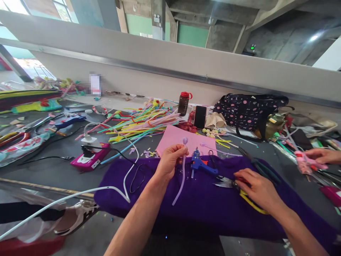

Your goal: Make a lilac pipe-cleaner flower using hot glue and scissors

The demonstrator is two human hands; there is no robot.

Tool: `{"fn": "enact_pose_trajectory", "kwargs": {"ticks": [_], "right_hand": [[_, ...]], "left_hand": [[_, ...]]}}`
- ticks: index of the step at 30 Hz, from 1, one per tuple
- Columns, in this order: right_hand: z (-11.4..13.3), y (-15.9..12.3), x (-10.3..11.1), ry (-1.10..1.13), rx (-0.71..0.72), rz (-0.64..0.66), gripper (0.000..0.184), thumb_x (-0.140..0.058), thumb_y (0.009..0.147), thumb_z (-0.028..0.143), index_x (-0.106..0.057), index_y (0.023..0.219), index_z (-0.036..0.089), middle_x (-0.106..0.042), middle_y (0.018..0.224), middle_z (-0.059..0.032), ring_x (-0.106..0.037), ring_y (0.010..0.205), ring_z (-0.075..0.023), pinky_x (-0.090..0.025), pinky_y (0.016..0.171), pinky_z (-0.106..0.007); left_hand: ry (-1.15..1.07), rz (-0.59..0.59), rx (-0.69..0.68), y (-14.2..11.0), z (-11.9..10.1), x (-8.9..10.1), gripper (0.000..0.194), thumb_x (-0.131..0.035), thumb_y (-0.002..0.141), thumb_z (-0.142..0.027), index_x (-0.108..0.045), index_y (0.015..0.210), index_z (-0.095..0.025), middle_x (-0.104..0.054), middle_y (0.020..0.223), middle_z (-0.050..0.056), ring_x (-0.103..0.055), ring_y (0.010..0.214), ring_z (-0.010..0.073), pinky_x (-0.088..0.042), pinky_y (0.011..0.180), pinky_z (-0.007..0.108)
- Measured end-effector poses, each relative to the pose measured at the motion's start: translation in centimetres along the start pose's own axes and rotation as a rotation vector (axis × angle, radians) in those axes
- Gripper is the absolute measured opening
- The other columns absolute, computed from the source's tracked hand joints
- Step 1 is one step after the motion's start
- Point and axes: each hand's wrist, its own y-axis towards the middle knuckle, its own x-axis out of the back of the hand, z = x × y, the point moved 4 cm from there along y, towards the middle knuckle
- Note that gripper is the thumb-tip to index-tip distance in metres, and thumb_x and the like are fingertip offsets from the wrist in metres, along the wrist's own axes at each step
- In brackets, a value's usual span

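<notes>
the left hand is near the centre of the frame, its forearm rising from the bottom edge and leaning right; its grip is closed, thumb and forefinger pinched on the lilac stem, whose curled head sits just above the fingertips and whose tail hangs down in a slight bend over the purple cloth. the right hand, right of centre, comes in from the lower right corner with its forearm slanting up to the left, palm down and fingers bent over the scissors; its fingers touch the handles, but how firmly they are clamped i cannot tell. the scissors' blades point left, parted slightly, below the blue glue gun. behind, the pink sheet lies on the bench, and at the right edge another person's hand is at a pink glue gun.
</notes>
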Motion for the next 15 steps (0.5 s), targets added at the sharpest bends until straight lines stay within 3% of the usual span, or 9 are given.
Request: {"fn": "enact_pose_trajectory", "kwargs": {"ticks": [6,15], "right_hand": [[-2.2,-1.9,-0.7,-0.149,0.057,0.04,0.027,-0.048,0.082,0.033,-0.057,0.106,0.026,-0.06,0.11,-0.0047,-0.057,0.101,-0.0219,-0.046,0.086,-0.037],[-3.8,-1.6,-0.7,-0.109,0.075,0.129,0.029,-0.045,0.079,0.02,-0.054,0.107,0.023,-0.062,0.106,-0.0053,-0.058,0.098,-0.021,-0.046,0.085,-0.036]], "left_hand": [[0.006,-0.008,0.012,0.0,0.1,-0.1,0.023,-0.07,0.062,-0.034,-0.06,0.062,-0.014,-0.061,0.061,0.001,-0.042,0.043,0.0042,-0.028,0.039,0.017],[0.031,-0.008,0.004,0.0,0.0,-0.4,0.023,-0.07,0.063,-0.033,-0.058,0.062,-0.014,-0.059,0.06,0.001,-0.041,0.043,0.0038,-0.028,0.039,0.016]]}}
